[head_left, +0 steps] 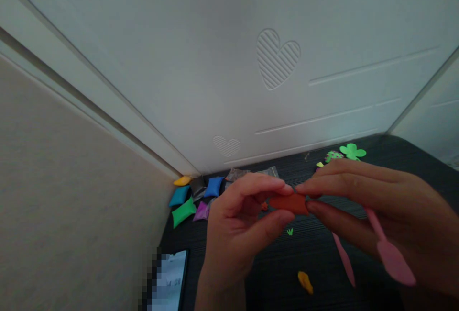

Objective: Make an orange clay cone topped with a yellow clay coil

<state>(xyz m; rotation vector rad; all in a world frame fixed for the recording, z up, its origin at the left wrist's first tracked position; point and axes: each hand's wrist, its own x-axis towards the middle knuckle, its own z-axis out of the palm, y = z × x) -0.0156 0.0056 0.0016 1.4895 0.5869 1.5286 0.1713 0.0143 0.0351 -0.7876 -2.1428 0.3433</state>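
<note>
A flattened, elongated piece of orange modelling clay (289, 203) is up above the dark table between both hands. My left hand (238, 220) is closed on its left part, thumb below and fingers above. At its right end, my right hand (376, 205) pinches it with the fingertips. A pink modelling tool (396, 263) with a flat paddle end lies across my right hand; whether its fingers grip it I cannot tell. Another pink strip (344, 261) shows below that hand, its upper end hidden. Below the clay are a small green sprig-like piece (290, 231) and a yellow-orange lump (305, 282).
Several coloured clay packets, including a green packet (183, 212) and a blue packet (214, 186), lie at the table's back left. A phone (168, 282) is at the front left. Green flower-shaped pieces (353, 151) are at the back right. A white panel (201, 62) stands behind the table.
</note>
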